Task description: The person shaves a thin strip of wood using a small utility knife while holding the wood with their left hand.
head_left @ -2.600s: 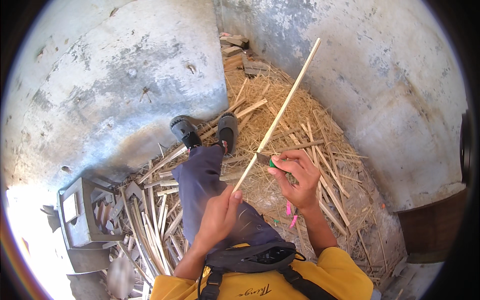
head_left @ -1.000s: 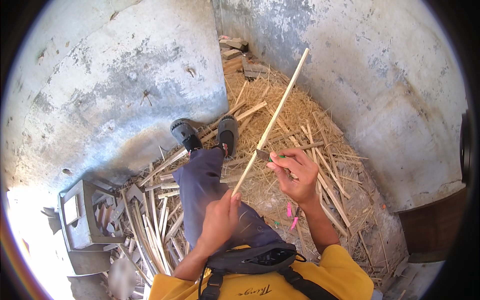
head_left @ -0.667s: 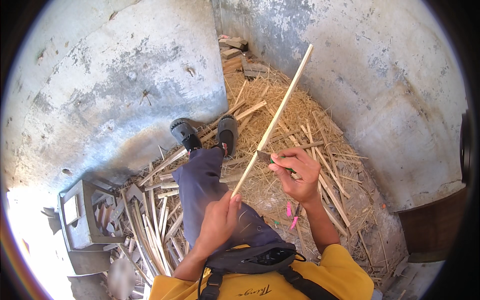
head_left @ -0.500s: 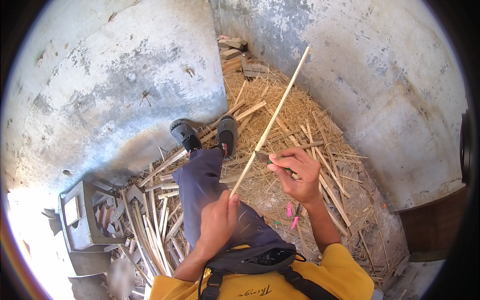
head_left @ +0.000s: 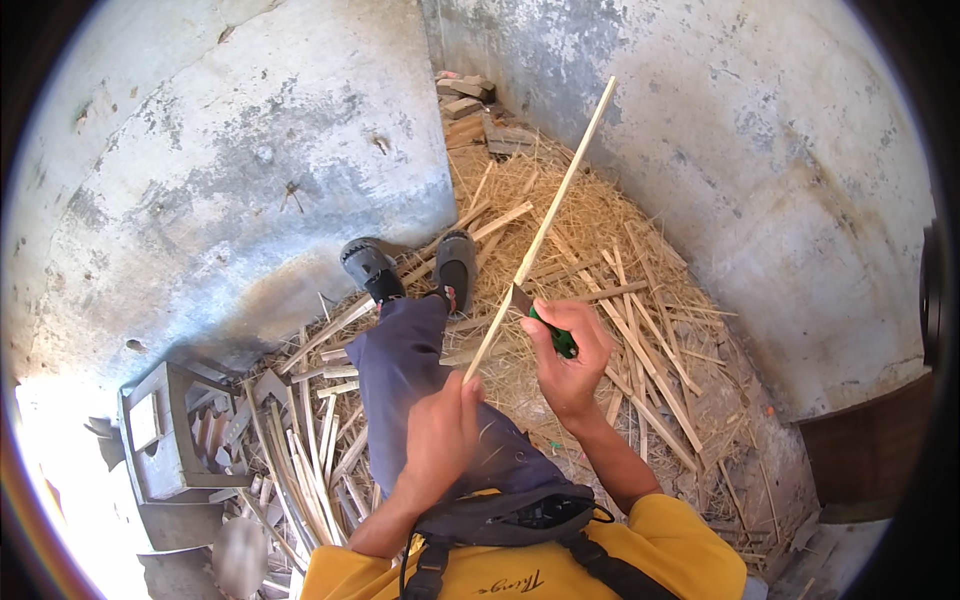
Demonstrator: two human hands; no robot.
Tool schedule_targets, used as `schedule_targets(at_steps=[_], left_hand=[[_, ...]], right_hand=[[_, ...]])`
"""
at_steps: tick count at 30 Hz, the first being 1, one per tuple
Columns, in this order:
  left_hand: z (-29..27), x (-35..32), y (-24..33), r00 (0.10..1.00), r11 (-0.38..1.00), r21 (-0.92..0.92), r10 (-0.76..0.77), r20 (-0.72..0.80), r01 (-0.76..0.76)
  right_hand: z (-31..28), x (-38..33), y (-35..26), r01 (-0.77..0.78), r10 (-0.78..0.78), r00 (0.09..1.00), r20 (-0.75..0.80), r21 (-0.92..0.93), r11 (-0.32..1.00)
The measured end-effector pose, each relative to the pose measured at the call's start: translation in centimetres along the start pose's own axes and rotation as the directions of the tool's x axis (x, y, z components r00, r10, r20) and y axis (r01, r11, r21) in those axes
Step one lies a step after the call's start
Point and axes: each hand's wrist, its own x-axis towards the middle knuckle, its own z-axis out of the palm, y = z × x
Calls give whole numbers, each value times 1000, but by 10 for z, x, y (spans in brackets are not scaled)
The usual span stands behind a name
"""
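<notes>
A long, thin pale wooden strip (head_left: 560, 196) slants up and away to the right in front of me. My left hand (head_left: 443, 428) is closed round its near end, above my thigh. In my right hand (head_left: 577, 362) is a knife (head_left: 553, 333) with a green handle, gripped between thumb and fingers. Its short dark blade meets the strip from the right, a little beyond my left hand. Where blade and wood touch, the exact cutting edge is too small to make out.
Shavings (head_left: 610, 215) and loose strips cover the floor ahead and right. A pile of wooden strips (head_left: 305, 455) lies left of my leg, beside a grey metal frame (head_left: 160, 430). Worn walls (head_left: 300, 130) stand close on both sides. Wood blocks (head_left: 463, 97) sit in the far corner.
My right hand and the knife have shifted slightly left and turned, showing more of the green handle. The strip's far end has moved a little up and left. Pink-handled items on the floor are now hidden.
</notes>
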Motion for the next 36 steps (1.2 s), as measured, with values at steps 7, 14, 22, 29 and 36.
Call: schedule_targets(at_steps=[7,14,22,29,36], left_hand=[[-19,12,3,974,965,-185,-157,162,187],[-22,10,6,990,978,-163,-119,73,129],[-29,5,8,987,970,-198,-126,100,144],[-27,1,11,980,949,-252,-167,112,190],[-25,-2,12,961,912,-318,-208,183,258]], right_hand=[[-7,-7,18,-324,355,934,26,478,817],[-25,18,2,28,-41,970,241,58,998],[-27,24,2,58,-63,977,205,33,998],[-25,25,4,101,-105,979,173,34,994],[-19,17,13,153,-149,984,102,-32,988]])
